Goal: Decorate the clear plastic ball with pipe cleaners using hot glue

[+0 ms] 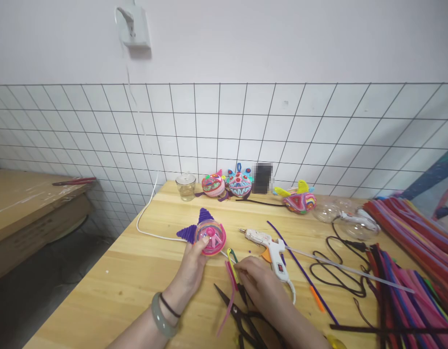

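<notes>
My left hand (193, 265) is closed around a round craft fish (216, 231), its thumb pressed on the front. The fish has a clear, rounded body with pink and other coloured trim, and purple ribbed pipe-cleaner fins (187, 233) spread at its left. My right hand (258, 281) is low over the table, fingertips pinched together beside a bent yellow and green strip (231, 261); what they grip is hidden. A pink strip (231, 295) lies close by. Black scissors (238, 315) lie partly under my right hand, blades pointing up-left.
A white glue gun (263, 240) with a long glue stick lies to the right, beside a purple pipe cleaner (303, 271). Finished craft fish (240, 184) and a glass cup (186, 186) stand along the wall. Clear plastic balls (327, 212), a black cord (331, 276) and pipe-cleaner bundles (409, 295) are at right.
</notes>
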Motion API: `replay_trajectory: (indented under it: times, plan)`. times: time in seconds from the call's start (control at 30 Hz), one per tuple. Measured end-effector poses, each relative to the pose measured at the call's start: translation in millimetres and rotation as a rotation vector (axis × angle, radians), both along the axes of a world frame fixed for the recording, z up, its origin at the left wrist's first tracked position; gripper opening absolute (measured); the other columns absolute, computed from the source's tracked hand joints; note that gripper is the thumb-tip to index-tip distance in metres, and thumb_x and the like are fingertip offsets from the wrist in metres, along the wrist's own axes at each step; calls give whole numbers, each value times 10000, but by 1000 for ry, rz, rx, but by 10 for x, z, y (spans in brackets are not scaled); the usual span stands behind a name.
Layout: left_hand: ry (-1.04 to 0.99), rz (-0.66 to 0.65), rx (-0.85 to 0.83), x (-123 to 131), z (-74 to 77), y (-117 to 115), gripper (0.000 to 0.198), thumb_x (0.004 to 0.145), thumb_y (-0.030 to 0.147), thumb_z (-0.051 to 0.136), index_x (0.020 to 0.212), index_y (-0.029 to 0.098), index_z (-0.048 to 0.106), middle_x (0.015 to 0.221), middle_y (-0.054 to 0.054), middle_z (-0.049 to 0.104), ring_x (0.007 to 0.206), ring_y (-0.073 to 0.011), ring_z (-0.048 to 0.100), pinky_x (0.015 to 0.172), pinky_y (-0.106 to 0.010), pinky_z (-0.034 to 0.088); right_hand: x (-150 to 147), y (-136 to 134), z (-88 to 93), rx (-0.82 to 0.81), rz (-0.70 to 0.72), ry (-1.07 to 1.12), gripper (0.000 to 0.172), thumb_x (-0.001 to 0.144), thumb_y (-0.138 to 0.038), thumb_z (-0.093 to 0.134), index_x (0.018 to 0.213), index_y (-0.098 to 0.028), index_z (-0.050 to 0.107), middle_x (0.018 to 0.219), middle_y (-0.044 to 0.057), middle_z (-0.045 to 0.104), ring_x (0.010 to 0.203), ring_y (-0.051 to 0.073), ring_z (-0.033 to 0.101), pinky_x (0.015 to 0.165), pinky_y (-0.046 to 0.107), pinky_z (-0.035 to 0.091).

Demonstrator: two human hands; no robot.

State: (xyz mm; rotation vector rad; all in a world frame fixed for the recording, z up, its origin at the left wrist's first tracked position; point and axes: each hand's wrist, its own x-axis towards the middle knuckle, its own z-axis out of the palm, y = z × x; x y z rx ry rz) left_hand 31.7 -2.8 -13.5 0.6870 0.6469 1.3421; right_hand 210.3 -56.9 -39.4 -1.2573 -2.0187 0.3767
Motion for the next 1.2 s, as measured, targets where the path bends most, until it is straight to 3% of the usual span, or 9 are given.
replay_trajectory:
  times: [0.2,0.53,0.67,0.73,0.83,0.97,1.2]
  plan:
    - [20,21,-24,11,27,-3,321,701,313,734,990,175,704,990,-54,732,948,-212,637,872,-338,492,15,11,-8,-29,-54,-48,181,878,-113,485,923,-178,648,842,74,685,813,209,649,746,324,507]
    - [59,6,-18,3,-11,21,362,710,354,722,1007,148,699,1050,-100,725,1021,-261,634,908,-382,477,16,-15,136,-197,-183,-27,214,881,-202,477,929,-202,685,901,63,743,859,223,677,765,312,490]
    - [57,-4,-16,-2,-19,24,359,724,357,711,1014,145,700,1070,-102,724,1044,-262,628,930,-383,470,47,-26,156,-233,-217,-50,241,898,-249,458,868,-216,694,723,32,731,695,205,682,623,279,483]
    - [58,-7,-22,-6,-20,23,353,724,348,713,1017,151,700,1070,-96,725,1043,-261,629,932,-386,470,109,-10,143,-185,-305,-53,266,905,-265,441,870,-205,697,688,39,724,642,205,678,595,285,486]
    - [58,2,-16,-5,-27,21,358,728,344,709,1034,158,692,1078,-92,721,1050,-258,624,933,-395,470,249,50,107,37,-422,-97,258,891,-248,449,933,-177,694,851,93,743,789,242,686,722,349,511]
    - [64,-11,-12,8,-47,15,373,735,350,705,1048,148,685,1081,-103,716,1046,-260,622,933,-404,470,381,144,42,236,-347,-221,257,876,-165,451,1006,-175,672,1000,107,718,940,252,631,894,419,461]
    - [41,-6,-35,33,-25,-7,360,701,336,732,1009,153,691,1015,-85,733,1005,-254,635,925,-401,472,299,211,-49,120,-231,-495,289,847,-56,497,1070,-140,661,993,125,718,1045,271,566,864,386,402]
